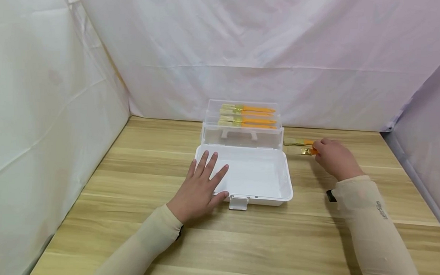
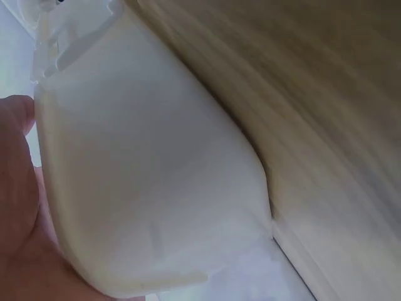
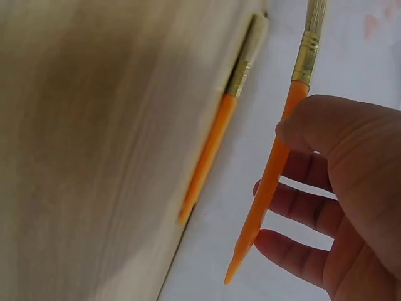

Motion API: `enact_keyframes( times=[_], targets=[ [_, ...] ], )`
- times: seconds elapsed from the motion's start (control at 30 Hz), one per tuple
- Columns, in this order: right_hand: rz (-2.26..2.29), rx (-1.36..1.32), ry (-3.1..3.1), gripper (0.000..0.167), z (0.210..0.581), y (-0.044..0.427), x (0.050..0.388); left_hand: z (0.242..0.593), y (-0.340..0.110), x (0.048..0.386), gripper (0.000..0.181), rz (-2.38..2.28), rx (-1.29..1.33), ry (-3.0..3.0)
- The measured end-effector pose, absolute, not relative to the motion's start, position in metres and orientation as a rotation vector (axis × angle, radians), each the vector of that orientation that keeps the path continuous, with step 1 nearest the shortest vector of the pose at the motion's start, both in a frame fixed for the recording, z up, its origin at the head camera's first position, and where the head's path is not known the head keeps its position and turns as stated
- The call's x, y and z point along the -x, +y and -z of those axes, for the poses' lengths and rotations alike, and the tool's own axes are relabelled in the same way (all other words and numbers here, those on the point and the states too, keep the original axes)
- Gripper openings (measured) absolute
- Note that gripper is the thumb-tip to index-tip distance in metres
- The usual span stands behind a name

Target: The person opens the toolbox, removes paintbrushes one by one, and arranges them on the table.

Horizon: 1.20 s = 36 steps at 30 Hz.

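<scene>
A white box (image 1: 286,184) stands with its clear lid raised at the back. My left hand (image 1: 200,189) lies over its front left corner, fingers straight and spread; the left wrist view shows the palm (image 2: 25,232) against the rim of the box (image 2: 144,157). To the right of the box, my right hand (image 1: 336,158) pinches the orange handle of a brush (image 1: 307,151). In the right wrist view thumb and fingers (image 3: 307,207) grip that brush (image 3: 268,179), clear of a second brush (image 3: 210,147) lying on the table (image 1: 296,141).
Several orange-handled brushes (image 1: 257,121) lie side by side in the clear lid compartment (image 1: 242,136). A clear latch (image 1: 238,203) hangs at the box's front. White cloth (image 1: 281,42) stands behind the wooden table (image 1: 259,252) and on both sides.
</scene>
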State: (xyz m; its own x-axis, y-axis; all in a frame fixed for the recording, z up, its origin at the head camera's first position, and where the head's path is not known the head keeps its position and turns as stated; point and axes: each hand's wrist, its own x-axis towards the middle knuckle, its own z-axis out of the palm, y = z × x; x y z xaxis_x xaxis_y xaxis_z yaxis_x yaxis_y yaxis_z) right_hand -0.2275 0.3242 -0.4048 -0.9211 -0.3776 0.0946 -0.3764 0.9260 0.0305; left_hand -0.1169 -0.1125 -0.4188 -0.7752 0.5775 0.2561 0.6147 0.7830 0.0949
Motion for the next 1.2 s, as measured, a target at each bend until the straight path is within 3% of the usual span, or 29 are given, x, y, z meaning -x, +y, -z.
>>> enact_keyframes(
  times=[0.9, 1.2],
  targets=[
    [-0.026, -0.638, -3.109, 0.01, 0.42, 0.326, 0.252, 0.42, -0.11, 0.121, 0.066, 0.225, 0.935, -2.814],
    [-0.012, -0.649, -3.113, 0.014, 0.42, 0.329, 0.254, 0.419, -0.11, 0.121, 0.066, 0.205, 0.929, -2.833]
  ],
)
